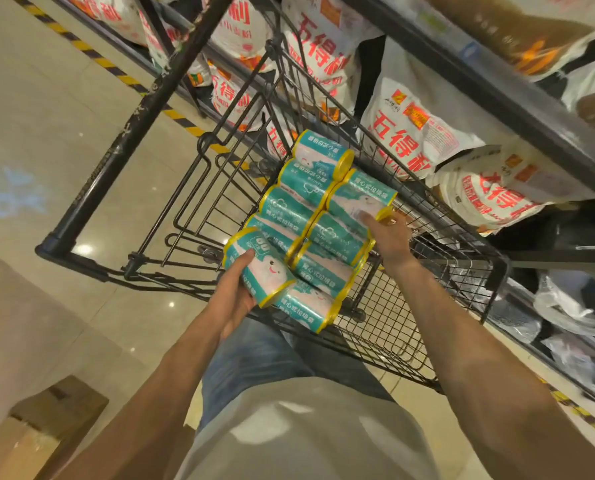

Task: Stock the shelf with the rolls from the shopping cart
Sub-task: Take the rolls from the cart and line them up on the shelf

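Left hand point(235, 292) grips one teal, yellow-ended wrapped roll point(258, 268), lifted clear for shelving. Right hand point(388, 233) presses, fingers seemingly straight, against the stacked rolls point(310, 216) in the black wire shopping cart point(393, 327), probably steadying them.

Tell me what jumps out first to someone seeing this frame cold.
The cluster of teal rolls with yellow ends, stacked in two rows in the black wire shopping cart at the centre. The left hand grips one roll at the near end of the stack, while the right hand rests on the rolls at the far side. To the right, white bags with big red lettering fill the dark shelf.
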